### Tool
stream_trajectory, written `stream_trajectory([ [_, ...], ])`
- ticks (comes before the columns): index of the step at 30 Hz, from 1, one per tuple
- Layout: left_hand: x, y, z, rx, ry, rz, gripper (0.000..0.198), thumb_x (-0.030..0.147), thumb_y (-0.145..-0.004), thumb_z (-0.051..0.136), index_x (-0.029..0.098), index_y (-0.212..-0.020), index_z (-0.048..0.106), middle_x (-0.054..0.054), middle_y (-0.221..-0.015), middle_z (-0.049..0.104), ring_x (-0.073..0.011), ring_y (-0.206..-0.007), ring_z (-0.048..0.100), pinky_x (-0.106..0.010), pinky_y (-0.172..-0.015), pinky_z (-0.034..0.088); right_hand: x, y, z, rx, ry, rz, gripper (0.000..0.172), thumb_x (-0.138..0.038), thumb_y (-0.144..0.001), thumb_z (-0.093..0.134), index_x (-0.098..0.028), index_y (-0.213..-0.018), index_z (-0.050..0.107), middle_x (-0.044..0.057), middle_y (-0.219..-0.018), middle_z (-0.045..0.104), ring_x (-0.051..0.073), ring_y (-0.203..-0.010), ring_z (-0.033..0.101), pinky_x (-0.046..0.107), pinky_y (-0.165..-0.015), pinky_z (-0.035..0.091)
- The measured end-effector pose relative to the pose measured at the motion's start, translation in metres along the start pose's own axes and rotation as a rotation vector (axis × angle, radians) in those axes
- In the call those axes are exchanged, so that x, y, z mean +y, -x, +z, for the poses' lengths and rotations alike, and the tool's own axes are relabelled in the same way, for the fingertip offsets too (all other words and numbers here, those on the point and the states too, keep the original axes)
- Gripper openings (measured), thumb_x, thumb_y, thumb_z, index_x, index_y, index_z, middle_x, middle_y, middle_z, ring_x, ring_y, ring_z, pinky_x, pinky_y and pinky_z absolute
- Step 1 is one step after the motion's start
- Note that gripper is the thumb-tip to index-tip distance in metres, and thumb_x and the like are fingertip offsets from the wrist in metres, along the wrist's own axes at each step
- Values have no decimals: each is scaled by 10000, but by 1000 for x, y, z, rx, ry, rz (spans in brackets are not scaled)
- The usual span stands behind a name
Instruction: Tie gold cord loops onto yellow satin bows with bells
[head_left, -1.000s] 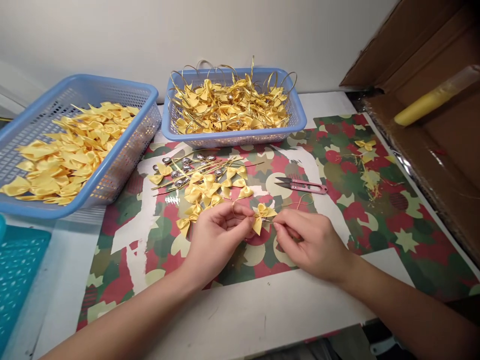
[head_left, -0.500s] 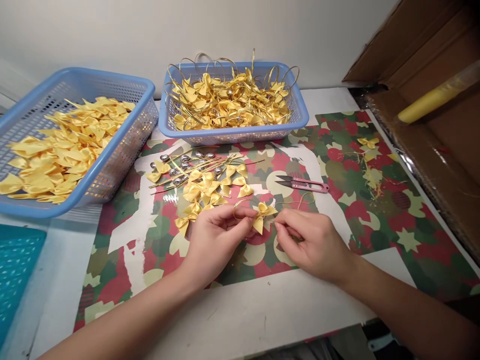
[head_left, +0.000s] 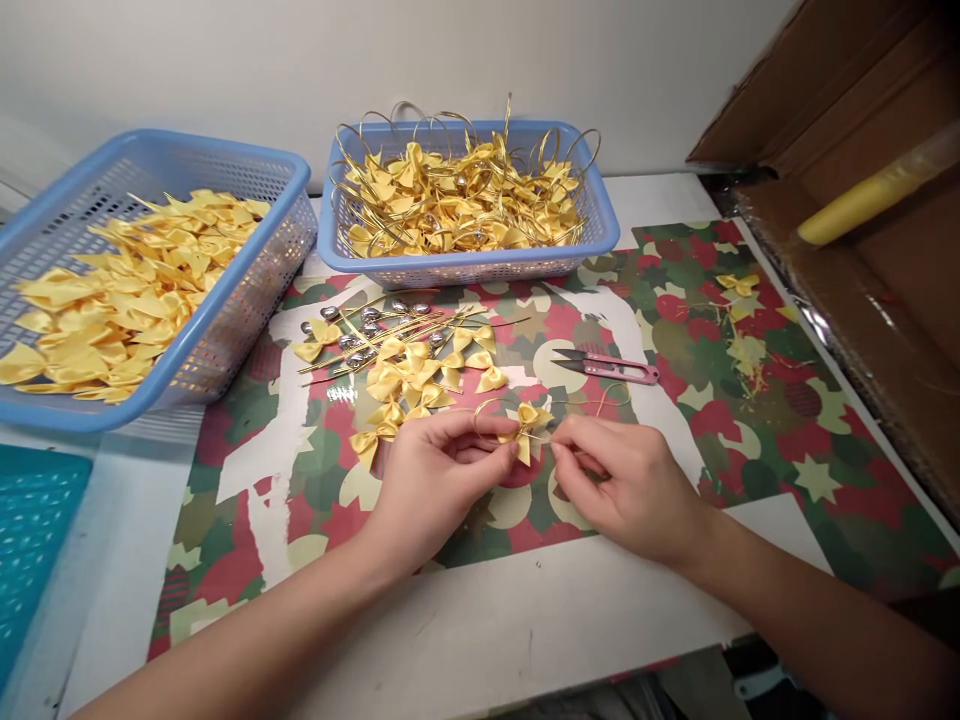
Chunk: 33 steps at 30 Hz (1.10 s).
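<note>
Between the thumb and fingers of my left hand [head_left: 442,480] is a yellow ribbon bow [head_left: 531,418], together with a loop of gold cord [head_left: 487,404]. My right hand [head_left: 626,480] is closed, thumb against fingertips, just right of the bow. A thin thread [head_left: 538,437] runs from the bow to those fingertips; whether a needle is in them I cannot tell. More thread [head_left: 616,400] curls on the table behind the right hand. Left of my hands lie several loose yellow bows [head_left: 405,375] and gold cords with silver bells [head_left: 371,325].
Pink thread snips [head_left: 619,367] lie behind my right hand. A blue basket [head_left: 469,265] of bows on gold cords stands at the back. Another blue basket [head_left: 225,310] with yellow bows is at left. Thread scraps [head_left: 748,365] lie at right beside a cardboard box [head_left: 810,320].
The bow has turned and shifted slightly in my left fingers. Thread now shows across its front toward my right hand, which has barely moved.
</note>
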<state>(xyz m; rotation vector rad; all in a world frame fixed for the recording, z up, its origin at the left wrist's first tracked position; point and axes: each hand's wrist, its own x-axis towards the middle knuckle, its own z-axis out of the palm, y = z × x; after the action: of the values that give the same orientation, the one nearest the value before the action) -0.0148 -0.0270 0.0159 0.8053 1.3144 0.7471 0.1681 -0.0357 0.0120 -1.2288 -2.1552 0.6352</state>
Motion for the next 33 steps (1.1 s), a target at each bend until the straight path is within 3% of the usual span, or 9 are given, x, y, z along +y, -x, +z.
stream_trajectory([
  [6, 0, -1, 0, -27, 16, 2, 208, 220, -618, 791, 142, -777, 683, -38, -679, 724, -218, -670, 730, -306, -650, 622, -1, 0, 0, 13, 3, -2, 197, -64, -838, 449, -185, -687, 481, -48, -520, 462, 79, -460, 408, 231, -459, 279],
  [13, 2, 0, 1, 27, -42, 28, 154, 210, -621, 769, 145, -736, 691, -21, -670, 711, -158, -611, 695, -222, -572, 578, -2, 2, 1, 37, 26, -15, 197, -58, -813, 463, -185, -663, 459, -66, -532, 323, 69, -455, 328, 222, -449, 261],
  [20, 3, 0, 1, 36, -68, 47, 131, 214, -638, 753, 144, -737, 701, -35, -722, 724, -142, -621, 673, -219, -591, 566, -4, 1, 2, 44, 33, -2, 210, -64, -811, 449, -191, -644, 438, -65, -533, 304, 71, -458, 306, 218, -442, 251],
  [33, 2, 0, 1, 46, -30, 72, 108, 219, -664, 746, 152, -698, 669, -2, -639, 687, -96, -576, 633, -166, -558, 525, -11, 8, 17, 125, 31, 44, 193, -64, -833, 445, -189, -687, 457, -81, -514, 253, 66, -423, 266, 223, -413, 236],
])
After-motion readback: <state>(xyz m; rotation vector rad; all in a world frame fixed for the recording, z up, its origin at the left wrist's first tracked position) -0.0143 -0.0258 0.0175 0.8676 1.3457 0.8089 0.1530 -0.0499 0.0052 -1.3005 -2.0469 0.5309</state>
